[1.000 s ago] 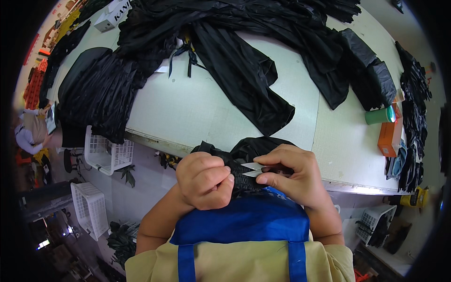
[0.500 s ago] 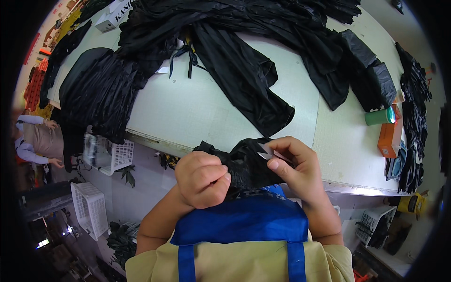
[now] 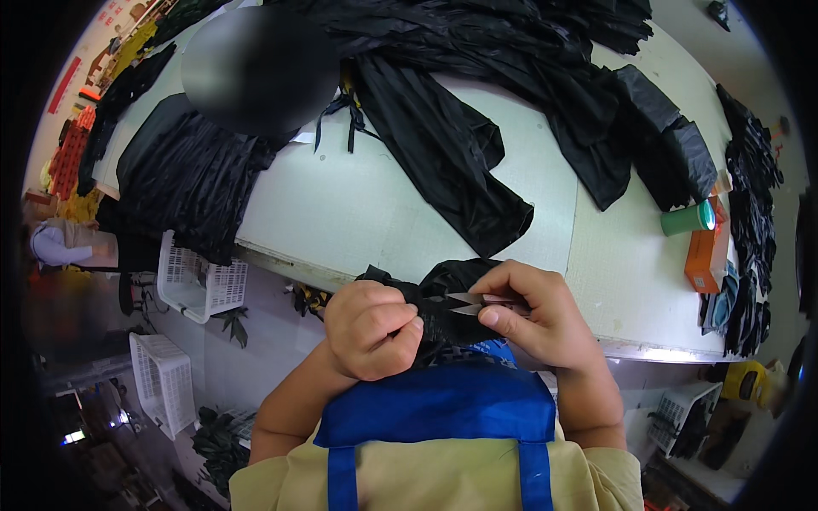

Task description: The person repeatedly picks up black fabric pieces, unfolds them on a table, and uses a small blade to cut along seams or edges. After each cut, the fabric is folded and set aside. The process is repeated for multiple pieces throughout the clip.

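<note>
My left hand (image 3: pixel 372 330) is closed, its fingers pinching the gathered edge of a black garment (image 3: pixel 460 274) in front of my blue apron. From the right, my right hand (image 3: pixel 550 319) holds a pair of thread snips (image 3: pixel 467 304). Their two pointed blades are parted and reach left over the dark cloth, close to my left fingertips. Whether a thread lies between the blades is too small to tell. Part of the garment is hidden behind my left hand.
A pale worktable (image 3: pixel 341 196) carries heaped black garments (image 3: pixel 460 51) and a folded stack (image 3: pixel 192 179) at the left. On its right stand a green cylinder (image 3: pixel 687 219) and an orange box (image 3: pixel 706 260). White plastic baskets (image 3: pixel 166 383) are below the left edge; another person (image 3: pixel 64 243) is beyond.
The snips have swung from a slanted hold to nearly level, and their parted blades have come nearer my left fingers. My left hand keeps its pinch on the cloth.
</note>
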Demonstrator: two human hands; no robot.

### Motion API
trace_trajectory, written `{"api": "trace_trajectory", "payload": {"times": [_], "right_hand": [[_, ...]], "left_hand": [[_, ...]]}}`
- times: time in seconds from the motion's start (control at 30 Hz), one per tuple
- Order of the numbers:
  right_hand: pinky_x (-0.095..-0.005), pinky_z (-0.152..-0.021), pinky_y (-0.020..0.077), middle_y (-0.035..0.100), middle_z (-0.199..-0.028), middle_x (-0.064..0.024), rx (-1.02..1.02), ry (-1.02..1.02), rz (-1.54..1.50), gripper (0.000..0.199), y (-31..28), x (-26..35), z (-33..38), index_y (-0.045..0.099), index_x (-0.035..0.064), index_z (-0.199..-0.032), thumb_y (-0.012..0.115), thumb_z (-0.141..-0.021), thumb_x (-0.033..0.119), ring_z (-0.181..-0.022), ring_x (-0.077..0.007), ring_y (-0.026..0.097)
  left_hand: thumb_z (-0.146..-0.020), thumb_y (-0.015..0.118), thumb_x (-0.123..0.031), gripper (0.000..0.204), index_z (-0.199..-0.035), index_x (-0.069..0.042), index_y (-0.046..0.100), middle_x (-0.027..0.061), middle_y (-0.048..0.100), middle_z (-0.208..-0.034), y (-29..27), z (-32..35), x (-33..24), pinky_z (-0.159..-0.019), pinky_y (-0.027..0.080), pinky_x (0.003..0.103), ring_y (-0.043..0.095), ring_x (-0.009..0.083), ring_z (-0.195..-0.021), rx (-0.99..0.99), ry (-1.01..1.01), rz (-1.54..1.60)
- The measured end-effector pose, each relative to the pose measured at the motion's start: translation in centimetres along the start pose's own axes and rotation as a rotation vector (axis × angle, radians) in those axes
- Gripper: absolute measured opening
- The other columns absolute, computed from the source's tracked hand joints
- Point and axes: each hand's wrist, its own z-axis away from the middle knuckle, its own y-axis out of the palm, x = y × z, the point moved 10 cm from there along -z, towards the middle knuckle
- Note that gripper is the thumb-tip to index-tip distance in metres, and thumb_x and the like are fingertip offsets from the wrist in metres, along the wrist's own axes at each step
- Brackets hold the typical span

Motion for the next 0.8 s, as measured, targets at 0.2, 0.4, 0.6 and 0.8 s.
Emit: {"api": "trace_trajectory", "payload": {"times": [0.2, 0.4, 0.6, 0.8], "right_hand": [[-0.0245, -0.06, 0.047, 0.06, -0.073, -0.0052, -0.004, 0.016, 0.043, 0.025, 0.7, -0.2, 0.4, 0.065, -0.001, -0.093, 0.078, -0.079, 0.016, -0.065, -0.0096, 0.054], [-0.0242, -0.057, 0.0458, 0.06, -0.072, -0.0048, 0.006, 0.016, 0.159, 0.023, 0.7, 0.8, 0.3, 0.067, -0.0008, -0.089, 0.079, -0.078, 0.015, -0.064, -0.0089, 0.054], [-0.025, -0.066, 0.0483, 0.062, -0.087, -0.0071, -0.094, -0.133, 0.058, 0.051, -1.7, 0.3, 0.9, 0.062, -0.0002, -0.105, 0.088, -0.067, 0.022, -0.074, -0.0119, 0.058], [-0.0243, -0.063, 0.0463, 0.057, -0.074, -0.003, -0.081, -0.109, 0.406, 0.034, -1.6, -3.4, 2.1, 0.065, 0.0001, -0.099, 0.079, -0.07, 0.009, -0.07, -0.0107, 0.055]], "left_hand": [[-0.07, 0.068, 0.003, 0.028, -0.092, -0.006, 0.053, 0.0086, 0.056, -0.089, 0.0, 0.2, -0.8, -0.053, 0.047, 0.036, 0.056, 0.0236, -0.069, 0.011, 0.038, 0.028], [-0.069, 0.068, 0.003, 0.029, -0.092, -0.004, 0.053, 0.0096, 0.056, -0.091, 0.1, 0.3, -1.4, -0.053, 0.048, 0.037, 0.056, 0.0237, -0.069, 0.021, 0.076, 0.071], [-0.064, 0.072, 0.005, 0.032, -0.089, -0.005, 0.055, 0.0096, 0.058, -0.089, -0.9, 0.6, -1.0, -0.055, 0.049, 0.036, 0.057, 0.0248, -0.068, -0.019, 0.021, 0.098], [-0.055, 0.08, 0.004, 0.039, -0.086, -0.004, 0.058, 0.0088, 0.059, -0.08, -2.4, -0.1, 1.5, -0.059, 0.05, 0.036, 0.06, 0.0277, -0.067, -0.02, -0.11, 0.029]]}}
